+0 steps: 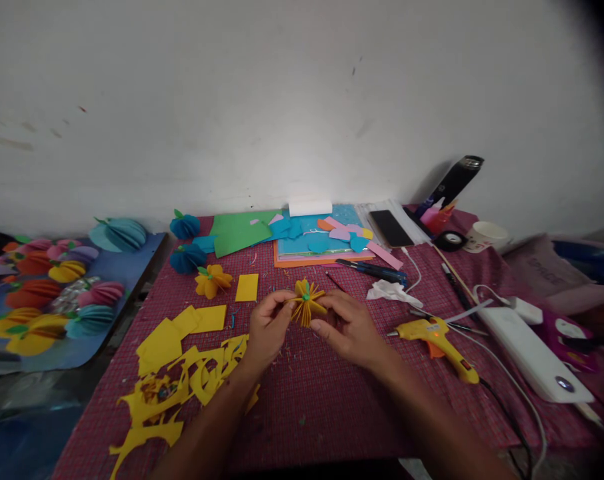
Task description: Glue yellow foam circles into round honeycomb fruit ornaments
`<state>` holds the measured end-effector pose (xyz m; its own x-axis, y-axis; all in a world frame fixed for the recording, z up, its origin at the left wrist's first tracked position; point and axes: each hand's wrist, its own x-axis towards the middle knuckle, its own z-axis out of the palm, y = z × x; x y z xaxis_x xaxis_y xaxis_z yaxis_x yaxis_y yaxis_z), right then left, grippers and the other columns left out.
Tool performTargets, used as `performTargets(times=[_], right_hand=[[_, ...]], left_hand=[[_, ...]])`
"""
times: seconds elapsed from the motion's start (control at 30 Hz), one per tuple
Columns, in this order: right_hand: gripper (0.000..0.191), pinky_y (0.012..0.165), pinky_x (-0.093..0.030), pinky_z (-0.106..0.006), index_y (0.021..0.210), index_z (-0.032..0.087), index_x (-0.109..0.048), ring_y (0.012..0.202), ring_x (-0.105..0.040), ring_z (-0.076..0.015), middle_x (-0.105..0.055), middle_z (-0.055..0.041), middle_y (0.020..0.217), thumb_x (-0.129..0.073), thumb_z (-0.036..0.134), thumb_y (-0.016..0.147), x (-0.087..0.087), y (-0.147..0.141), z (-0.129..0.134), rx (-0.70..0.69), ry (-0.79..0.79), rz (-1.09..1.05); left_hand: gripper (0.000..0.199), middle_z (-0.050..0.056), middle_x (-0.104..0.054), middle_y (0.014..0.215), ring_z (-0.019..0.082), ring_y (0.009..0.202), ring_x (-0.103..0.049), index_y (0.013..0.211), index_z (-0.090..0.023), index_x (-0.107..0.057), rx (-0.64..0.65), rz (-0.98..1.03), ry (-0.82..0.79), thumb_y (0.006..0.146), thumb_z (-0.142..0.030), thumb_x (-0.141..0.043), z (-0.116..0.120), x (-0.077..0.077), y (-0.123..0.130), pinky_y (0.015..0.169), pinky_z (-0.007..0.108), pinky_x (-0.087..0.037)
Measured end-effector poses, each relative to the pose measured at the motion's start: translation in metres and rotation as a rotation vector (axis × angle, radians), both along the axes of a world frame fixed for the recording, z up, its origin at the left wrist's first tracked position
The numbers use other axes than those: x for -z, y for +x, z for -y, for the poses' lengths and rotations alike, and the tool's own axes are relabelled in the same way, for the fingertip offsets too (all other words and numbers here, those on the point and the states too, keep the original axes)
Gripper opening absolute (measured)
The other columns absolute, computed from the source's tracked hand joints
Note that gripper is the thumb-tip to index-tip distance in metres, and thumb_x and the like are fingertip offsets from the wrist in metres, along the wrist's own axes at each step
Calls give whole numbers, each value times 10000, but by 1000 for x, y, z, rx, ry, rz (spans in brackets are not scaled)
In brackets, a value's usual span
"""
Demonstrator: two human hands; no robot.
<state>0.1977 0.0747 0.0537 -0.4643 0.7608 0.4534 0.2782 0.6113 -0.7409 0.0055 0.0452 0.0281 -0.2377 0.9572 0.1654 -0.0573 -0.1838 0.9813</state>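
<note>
Between my two hands, above the red checked cloth, is a small yellow paper pumpkin [306, 308] with fanned folds and a green tip. My left hand [272, 323] pinches its left side between thumb and fingers. On its other side, the fingers of my right hand [346, 327] are closed on the folds. A finished yellow paper pumpkin [213, 281] sits beyond my left hand, beside a small yellow paper rectangle [247, 288]. Cut yellow paper scraps [202, 377] lie left of my left forearm, partly hidden by it.
A yellow glue gun [435, 337] lies right of my right hand, near a white power strip [532, 353]. Blue-handled cutters [377, 270], a phone [391, 228] and coloured paper sheets [242, 233] lie farther back. Several paper pumpkins fill a blue board [137, 293] at left.
</note>
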Motion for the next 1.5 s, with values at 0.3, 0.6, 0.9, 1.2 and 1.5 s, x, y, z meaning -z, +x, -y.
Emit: performTargets(times=[0.3,0.6,0.9,1.2,1.5], right_hand=[[105,732,-483,-335,957,220,-671,805,-621,-199,-682,-50,865,-576,176,946,4,0,-4,50,45,-9],[212,686,-474,-307,838,215,-634,738,-596,-174,-644,-28,776,-506,213,1007,0,-1,-3,-36,43,10],[152,746,-539,-327,972,217,-671,813,-673,-196,-723,-60,888,-530,165,998,15,1,-5,46,211,158],[163,793,-589,-336,1062,195,-697,888,-715,-211,-745,-93,1007,-561,153,981,23,1,-5,35,309,247],[176,849,-613,-344,1080,213,-709,923,-730,-206,-757,-92,1020,-578,154,979,24,2,-7,39,319,211]], left_hand=[[167,41,-738,935,164,875,-664,968,-184,-744,96,-22,2,908,-335,-707,1,3,-2,812,258,-521],[205,11,-688,883,131,778,-627,981,-181,-677,114,178,-129,847,-313,-758,-4,9,3,721,232,-499],[82,56,-629,1059,204,1022,-610,982,-208,-652,-118,-421,353,901,-207,-666,9,-6,-5,941,368,-484],[253,72,-630,1173,217,1099,-618,1096,-231,-681,2,-625,337,865,-135,-648,6,-7,1,977,394,-503],[207,54,-667,1039,193,994,-637,1016,-205,-679,27,-441,198,836,-113,-632,2,-1,0,905,334,-510]])
